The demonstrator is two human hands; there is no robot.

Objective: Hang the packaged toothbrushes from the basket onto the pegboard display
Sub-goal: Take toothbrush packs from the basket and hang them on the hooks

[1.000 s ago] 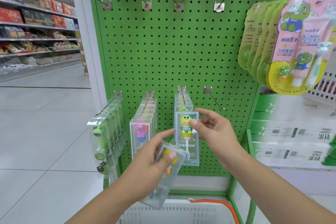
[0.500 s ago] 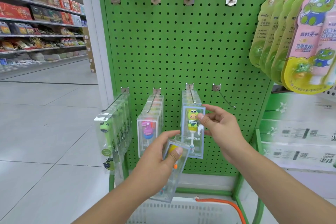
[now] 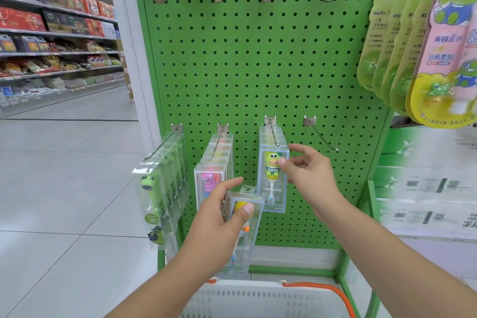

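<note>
Left hand (image 3: 219,217) clamps clear toothbrush box (image 3: 241,230), lower half hidden. Right hand (image 3: 307,173) pinches hung green-frog box (image 3: 272,175). Basket (image 3: 258,297) cropped.

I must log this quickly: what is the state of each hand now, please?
Left hand: closed, holds a clear toothbrush box.
Right hand: thumb and fingers pinch the green toothbrush box hanging on its hook.

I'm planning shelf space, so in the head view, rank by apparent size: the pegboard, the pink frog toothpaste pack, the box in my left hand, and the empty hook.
1. Green pegboard
2. Pink frog toothpaste pack, though nearness enlarges it
3. Clear toothbrush box gripped by the left hand
4. Empty hook
</note>
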